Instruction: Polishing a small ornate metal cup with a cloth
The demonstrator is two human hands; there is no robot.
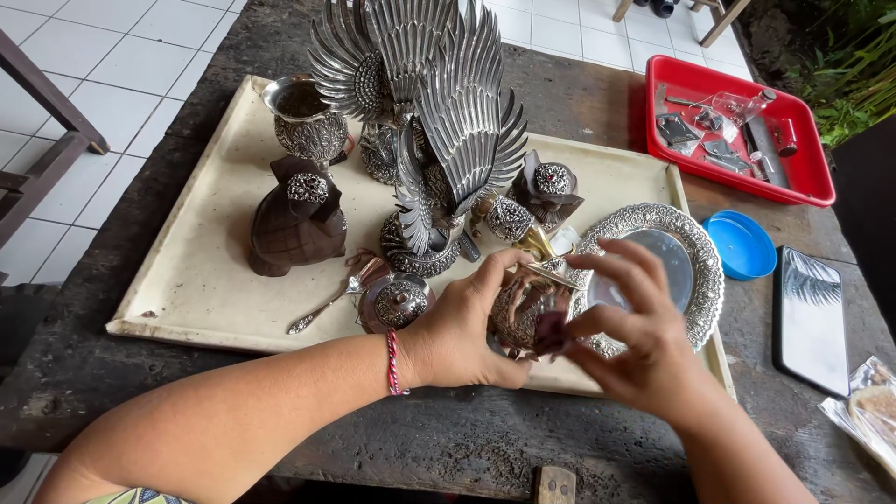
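- The left hand (462, 331) is cupping a small embossed silver pot (525, 315) from the side, its fingers closed around the body, holding it just above the near edge of the cream tray (201, 280).
- The right hand (635, 336) is working at the pot's other side, its fingers curling onto the pot with the fingertips pinching at something small and dark there; what exactly is being pinched is too hidden to tell.
- By my judgement the handling is midway: the pot is off the tray and in both hands, and a domed silver lid (399, 303) is lying apart on the tray just left of the left hand.
- A small silver spoon (327, 306) is lying beside that lid.
- Crowding the tray behind the hands are a tall silver winged statue (448, 121), a silver goblet (306, 117), a dark wooden turtle box (294, 224) and an ornate round silver plate (695, 252).
- On the dark surface (597, 103) to the right are sitting a blue lid (742, 245), a phone (810, 317) and a red tray (821, 177) of small tools.
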